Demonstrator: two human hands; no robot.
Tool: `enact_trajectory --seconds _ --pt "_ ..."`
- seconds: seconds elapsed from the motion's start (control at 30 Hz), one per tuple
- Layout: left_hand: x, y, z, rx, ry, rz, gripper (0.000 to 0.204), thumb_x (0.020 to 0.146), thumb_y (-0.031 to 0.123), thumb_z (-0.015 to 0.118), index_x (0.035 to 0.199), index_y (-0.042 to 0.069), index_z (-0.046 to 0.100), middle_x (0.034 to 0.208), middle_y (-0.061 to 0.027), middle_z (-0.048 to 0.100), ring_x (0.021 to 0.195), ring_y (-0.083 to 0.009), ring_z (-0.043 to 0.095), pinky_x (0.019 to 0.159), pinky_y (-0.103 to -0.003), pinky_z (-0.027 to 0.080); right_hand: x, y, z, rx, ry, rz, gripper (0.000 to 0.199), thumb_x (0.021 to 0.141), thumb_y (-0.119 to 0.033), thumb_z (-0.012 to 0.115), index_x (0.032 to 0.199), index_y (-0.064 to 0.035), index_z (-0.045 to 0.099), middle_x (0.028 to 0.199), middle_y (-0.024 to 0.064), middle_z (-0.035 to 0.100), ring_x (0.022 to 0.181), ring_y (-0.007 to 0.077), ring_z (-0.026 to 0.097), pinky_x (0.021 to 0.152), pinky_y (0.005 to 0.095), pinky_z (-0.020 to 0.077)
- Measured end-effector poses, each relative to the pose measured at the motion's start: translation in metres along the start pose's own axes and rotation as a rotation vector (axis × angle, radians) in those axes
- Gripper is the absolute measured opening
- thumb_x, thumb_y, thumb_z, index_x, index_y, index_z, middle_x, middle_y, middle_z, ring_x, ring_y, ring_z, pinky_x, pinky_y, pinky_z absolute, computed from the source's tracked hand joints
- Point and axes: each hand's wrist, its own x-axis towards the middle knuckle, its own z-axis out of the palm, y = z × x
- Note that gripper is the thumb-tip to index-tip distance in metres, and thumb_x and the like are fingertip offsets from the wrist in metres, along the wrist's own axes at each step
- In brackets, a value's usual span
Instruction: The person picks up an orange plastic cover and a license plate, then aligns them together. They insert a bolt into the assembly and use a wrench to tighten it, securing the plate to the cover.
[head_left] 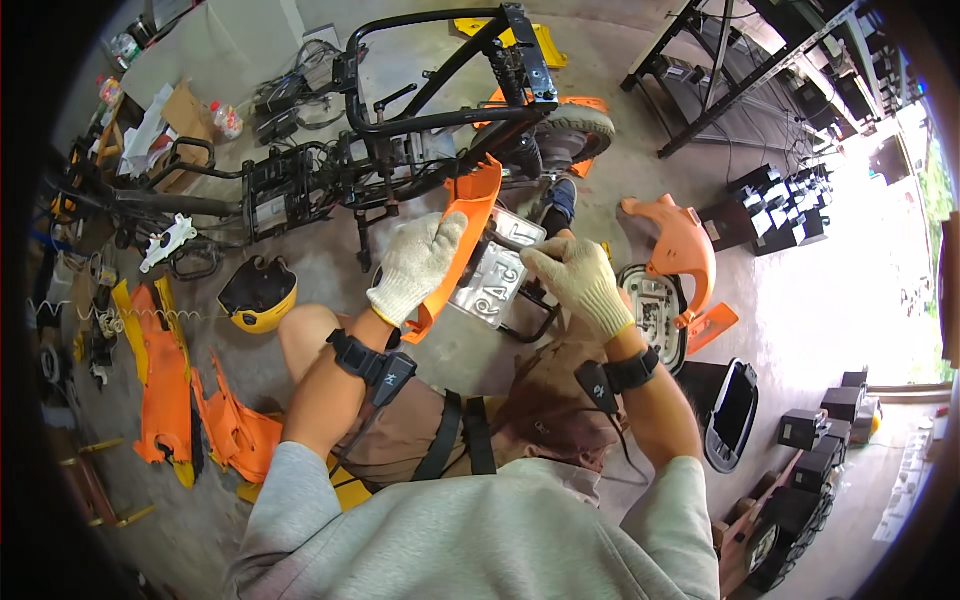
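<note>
My left hand (pixel 418 262), in a pale knitted work glove, is closed round the edge of a long curved orange body panel (pixel 465 230) held upright in front of me. To its right my right hand (pixel 582 285), gloved alike, has its thumb and fingers pinched together. A short dark strip (pixel 512 241) runs up to those fingertips, and I cannot tell whether they grip it. Just beyond and below the hands is a silver licence plate (pixel 490 285), partly covered by the orange panel. A dark tubular bracket (pixel 540 325) shows under the plate.
A stripped black motorbike frame (pixel 430 125) with a rear wheel (pixel 575 135) stands ahead. Orange panels (pixel 165 390) and a yellow-black helmet shell (pixel 258 295) lie left. Right are an orange fairing (pixel 675 245), an open grey tray (pixel 655 310), black boxes (pixel 765 210) and a metal rack (pixel 720 90).
</note>
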Motion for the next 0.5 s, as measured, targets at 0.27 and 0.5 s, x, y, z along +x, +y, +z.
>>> enact_trajectory --seconds 0.27,0.5 --pt "-0.001 -0.002 0.002 0.000 -0.013 0.010 0.052 0.101 0.049 0.051 0.086 0.002 0.066 0.075 -0.0233 0.062 0.071 -0.0425 0.061 0.063 -0.046 0.047 0.022 -0.009 -0.011 -0.225 -0.107 -0.067 0.045 0.082 -0.044 0.065 0.096 -0.0036 0.077 0.072 0.0138 0.070 0.070 0.0275 0.069 0.071 0.0388 0.0535" --pt "0.001 -0.003 0.006 0.004 -0.033 0.005 0.052 0.101 0.049 0.051 0.086 0.001 0.065 0.077 -0.0244 0.062 0.073 -0.0443 0.061 0.062 -0.047 0.047 0.024 -0.005 -0.014 -0.176 -0.103 -0.056 0.044 0.085 -0.043 0.064 0.099 -0.0036 0.076 0.072 0.0177 0.069 0.068 0.0298 0.070 0.069 0.0408 0.0549"
